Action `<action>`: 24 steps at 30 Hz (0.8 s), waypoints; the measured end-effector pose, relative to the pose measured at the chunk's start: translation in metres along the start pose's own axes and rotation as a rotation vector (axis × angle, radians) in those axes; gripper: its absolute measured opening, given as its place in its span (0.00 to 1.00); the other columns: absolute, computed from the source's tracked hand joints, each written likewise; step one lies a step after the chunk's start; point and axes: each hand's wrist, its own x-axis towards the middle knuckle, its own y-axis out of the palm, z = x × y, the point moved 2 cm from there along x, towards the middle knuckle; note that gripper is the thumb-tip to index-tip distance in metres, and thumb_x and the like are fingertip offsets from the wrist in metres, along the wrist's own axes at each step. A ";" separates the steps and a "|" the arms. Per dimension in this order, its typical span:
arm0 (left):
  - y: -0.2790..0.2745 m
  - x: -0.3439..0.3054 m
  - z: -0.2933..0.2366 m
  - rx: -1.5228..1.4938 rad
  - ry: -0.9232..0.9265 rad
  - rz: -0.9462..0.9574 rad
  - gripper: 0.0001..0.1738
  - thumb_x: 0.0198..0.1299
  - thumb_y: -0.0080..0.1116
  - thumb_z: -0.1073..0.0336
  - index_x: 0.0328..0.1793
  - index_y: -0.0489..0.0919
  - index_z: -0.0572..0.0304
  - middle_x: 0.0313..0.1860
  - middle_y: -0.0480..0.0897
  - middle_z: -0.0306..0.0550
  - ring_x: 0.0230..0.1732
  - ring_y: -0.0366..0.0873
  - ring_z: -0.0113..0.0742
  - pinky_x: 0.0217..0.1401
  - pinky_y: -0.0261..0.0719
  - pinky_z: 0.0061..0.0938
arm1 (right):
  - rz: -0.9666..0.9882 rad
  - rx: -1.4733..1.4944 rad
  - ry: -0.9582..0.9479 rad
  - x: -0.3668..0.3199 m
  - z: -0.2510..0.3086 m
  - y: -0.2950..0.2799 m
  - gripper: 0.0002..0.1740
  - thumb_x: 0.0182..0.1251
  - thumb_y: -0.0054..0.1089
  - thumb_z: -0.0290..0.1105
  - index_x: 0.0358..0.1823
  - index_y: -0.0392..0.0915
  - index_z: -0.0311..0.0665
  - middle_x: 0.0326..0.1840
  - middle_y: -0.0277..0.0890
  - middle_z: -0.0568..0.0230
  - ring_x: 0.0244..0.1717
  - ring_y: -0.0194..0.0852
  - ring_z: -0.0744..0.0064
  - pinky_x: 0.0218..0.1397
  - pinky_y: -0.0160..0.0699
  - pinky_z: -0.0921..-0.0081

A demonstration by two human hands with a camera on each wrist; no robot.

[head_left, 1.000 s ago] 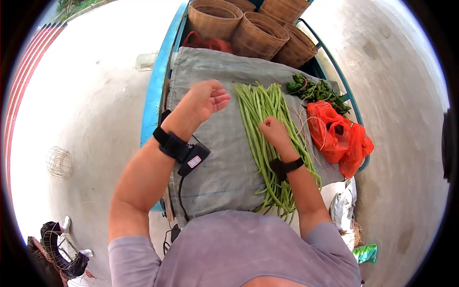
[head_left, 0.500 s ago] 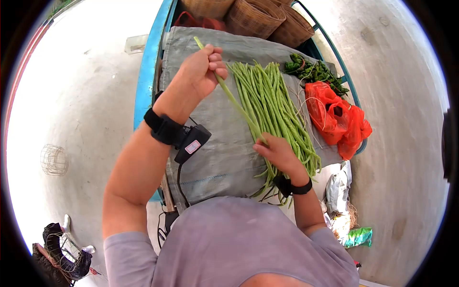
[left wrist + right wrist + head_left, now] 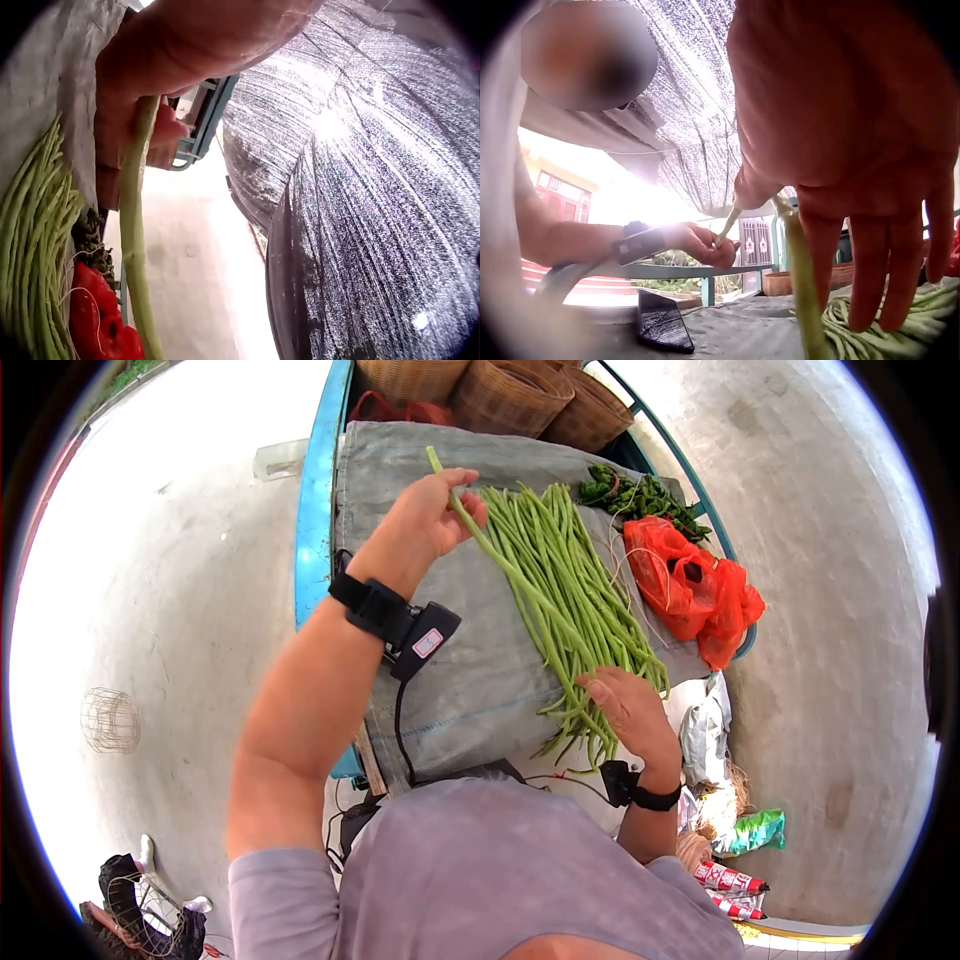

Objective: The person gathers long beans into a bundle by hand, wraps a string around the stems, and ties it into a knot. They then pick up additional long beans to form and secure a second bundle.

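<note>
My left hand [image 3: 432, 512] grips a single long green bean [image 3: 505, 565] near its upper end, over the far left of the grey sheet [image 3: 440, 650]. The bean slants down to the right across the heap of long beans [image 3: 590, 595]. At the heap's near end is my right hand [image 3: 638, 715], its fingers extended and the thumb apart. In the right wrist view, the bean [image 3: 802, 277] runs past the thumb and straight fingers [image 3: 866, 270] of that hand. The left wrist view shows the bean [image 3: 131, 217] coming down from the left hand's grasp.
Red plastic bags [image 3: 680, 580] and a bundle of green peppers [image 3: 640, 500] lie right of the beans. Wicker baskets [image 3: 510, 395] stand at the back of the blue cart [image 3: 312, 550]. A dark flat slab [image 3: 664, 322] rests on the sheet.
The left hand was without a bean a second ago; it now holds one. My right hand went from holding that bean mid-heap to lower right, fingers extended. The head view has shifted slightly.
</note>
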 end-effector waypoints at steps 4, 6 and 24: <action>-0.005 0.006 -0.001 0.059 -0.093 -0.019 0.12 0.66 0.56 0.65 0.51 0.74 0.63 0.36 0.73 0.42 0.30 0.76 0.29 0.30 0.84 0.25 | -0.292 0.162 0.126 0.040 -0.002 0.020 0.18 0.69 0.53 0.47 0.41 0.80 0.38 0.41 0.80 0.57 0.41 0.77 0.54 0.43 0.74 0.63; -0.011 0.013 -0.003 0.073 -0.152 0.019 0.10 0.66 0.56 0.65 0.49 0.74 0.61 0.31 0.73 0.39 0.27 0.76 0.28 0.26 0.83 0.22 | -0.297 0.006 0.153 0.065 -0.016 0.030 0.14 0.67 0.56 0.43 0.43 0.80 0.40 0.42 0.80 0.58 0.42 0.78 0.55 0.43 0.75 0.61; 0.007 -0.015 0.002 0.358 -0.064 0.257 0.22 0.72 0.46 0.57 0.63 0.72 0.65 0.53 0.79 0.59 0.54 0.80 0.51 0.57 0.80 0.43 | -0.360 0.123 0.316 0.124 -0.070 0.052 0.11 0.57 0.62 0.37 0.33 0.74 0.38 0.34 0.76 0.62 0.34 0.77 0.63 0.37 0.73 0.63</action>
